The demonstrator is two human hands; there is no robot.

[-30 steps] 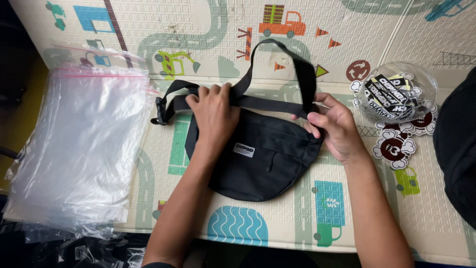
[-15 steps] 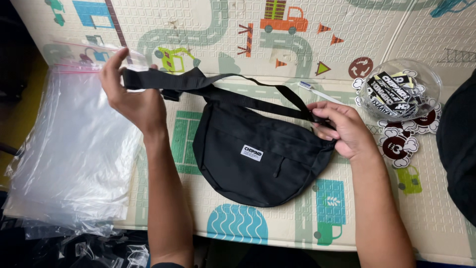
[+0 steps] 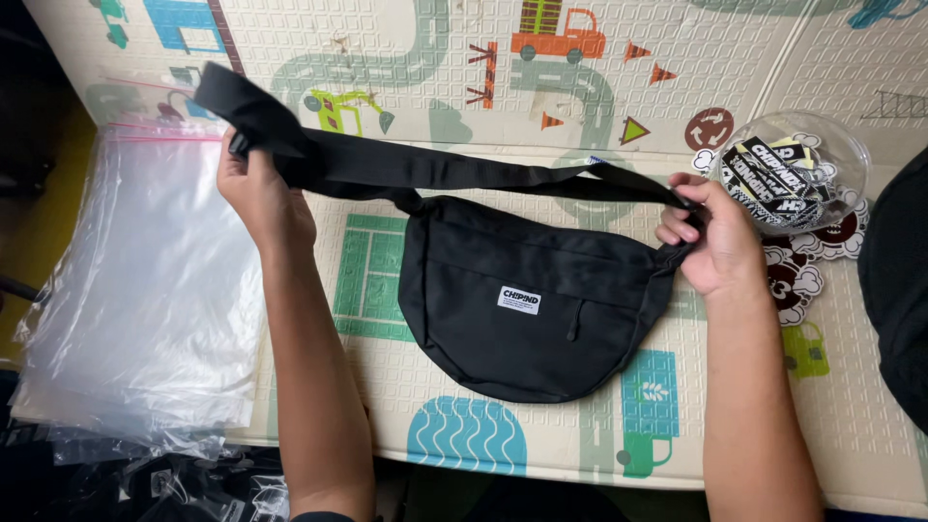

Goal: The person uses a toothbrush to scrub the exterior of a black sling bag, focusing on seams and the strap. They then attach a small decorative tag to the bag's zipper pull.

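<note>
Black waist bag (image 3: 527,309) lies flat on play mat (image 3: 406,48), centre of scene, front up w/ small white label patch (image 3: 519,300) showing; rounded bottom edge toward near side

Strap (image 3: 464,174) black webbing, stretched out left to right above bag's top edge, lifted off mat at left end, running across far side of bag

Left hand (image 3: 256,188) – grip clenched on strap's left end, fingers wrapped round webbing, thumb side up; loose wide end of strap sticks up and far-left past the fist. Hand sits over right edge of plastic bag pile

Right hand (image 3: 710,237) – grip pinching strap at bag's right top corner, fingertips (image 3: 677,227) curled on webbing where it meets bag body; can't tell if buckle is under fingers

Left of bag: stack of clear zip bags (image 3: 135,290) w/ pink seal line at far edge, overhanging near-left edge of mat

Right, far side: clear round plastic tub (image 3: 841,155) holding black-and-white stickers (image 3: 773,179); more round stickers (image 3: 797,275) loose on mat just near of tub, close beside right hand

Far right edge: dark fabric (image 3: 899,300), partly out of view, can't tell what

Mat: road pattern, trucks, cones, green and teal blocks
</note>
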